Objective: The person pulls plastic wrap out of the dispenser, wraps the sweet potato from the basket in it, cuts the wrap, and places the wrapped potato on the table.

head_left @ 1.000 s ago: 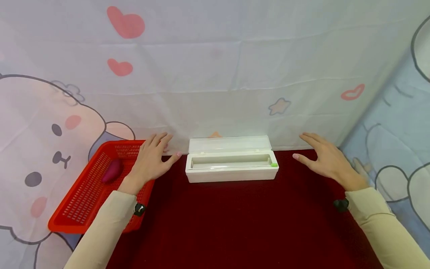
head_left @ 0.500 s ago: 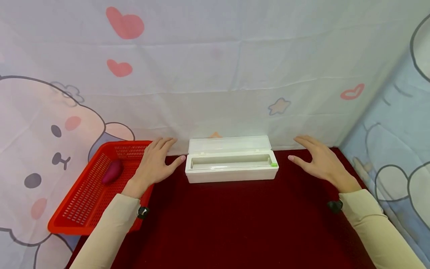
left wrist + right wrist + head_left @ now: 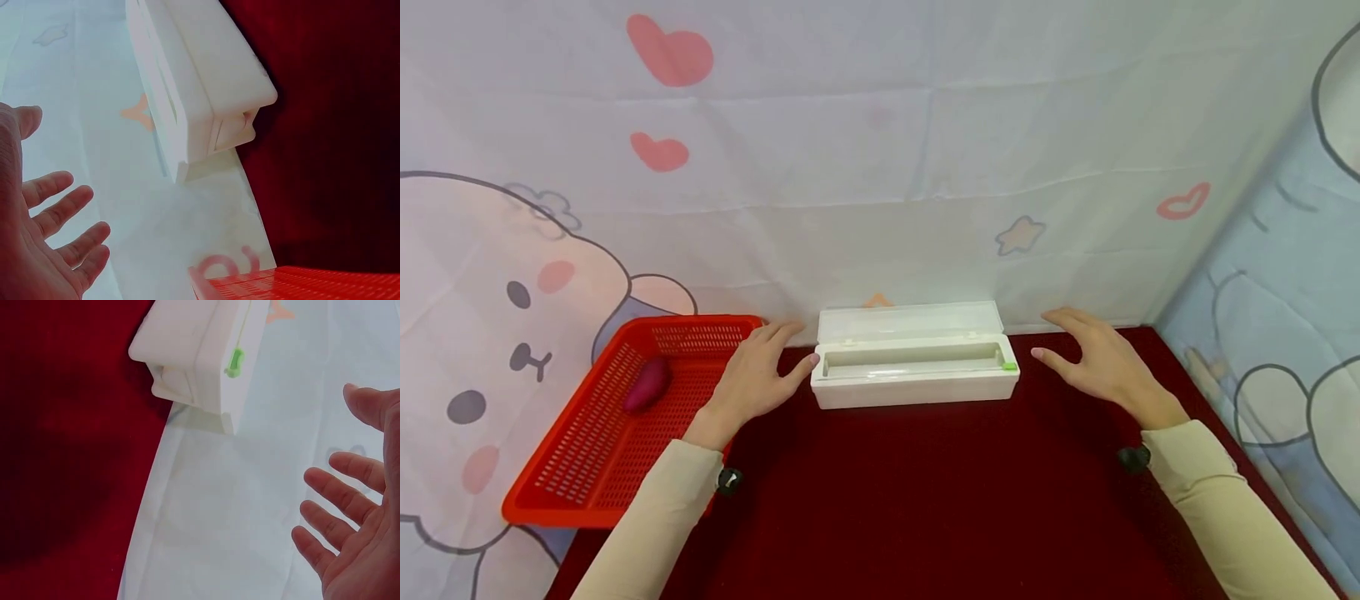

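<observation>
Both hands point(image 3: 751, 379) point(image 3: 1099, 367) neared the box point(image 3: 917, 390), fingers point(image 3: 65, 209) spread.

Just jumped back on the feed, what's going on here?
A person's left hand and right hand are at either end of a white box, both holding nothing. The box sits on a dark red surface, its lid raised at the back. On the left, a red basket holds a purple item.

the box point(image 3: 916, 389) smooth plastic, its lid point(image 3: 910, 322) translucent – the basket point(image 3: 561, 517) plastic – the table cover point(image 3: 925, 500) matt cloth
</observation>
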{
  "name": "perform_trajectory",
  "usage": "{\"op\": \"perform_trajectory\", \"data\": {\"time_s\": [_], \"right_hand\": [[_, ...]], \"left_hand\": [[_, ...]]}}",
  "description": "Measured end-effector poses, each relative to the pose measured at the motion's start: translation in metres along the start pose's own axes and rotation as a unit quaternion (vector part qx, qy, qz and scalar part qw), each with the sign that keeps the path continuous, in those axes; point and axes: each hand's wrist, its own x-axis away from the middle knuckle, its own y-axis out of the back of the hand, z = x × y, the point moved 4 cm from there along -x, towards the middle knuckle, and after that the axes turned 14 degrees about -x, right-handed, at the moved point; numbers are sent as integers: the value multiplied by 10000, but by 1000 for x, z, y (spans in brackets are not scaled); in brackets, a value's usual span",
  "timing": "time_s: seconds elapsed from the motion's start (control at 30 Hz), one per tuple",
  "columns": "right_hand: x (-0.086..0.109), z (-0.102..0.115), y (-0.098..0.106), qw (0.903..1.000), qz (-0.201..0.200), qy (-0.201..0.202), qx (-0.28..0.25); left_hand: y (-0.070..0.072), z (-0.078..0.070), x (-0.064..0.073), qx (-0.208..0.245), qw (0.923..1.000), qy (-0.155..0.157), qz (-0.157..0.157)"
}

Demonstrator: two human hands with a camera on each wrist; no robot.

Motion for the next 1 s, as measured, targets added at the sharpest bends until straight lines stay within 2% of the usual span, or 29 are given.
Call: {"op": "perform_trajectory", "data": {"time_s": [0.23, 0.5, 1.0], "right_hand": [[1, 3, -7, 9999, 96, -40, -61], [0, 4, -14, 9999, 110, -83, -42], [-1, 3, -28, 9999, 13, 114, -99]], "left_hand": [[-1, -4, 1, 48, 10000, -40, -65], [-9, -10, 3, 168, 9990, -233, -341], [-23, -14, 7, 55, 9990, -328, -292]]}}
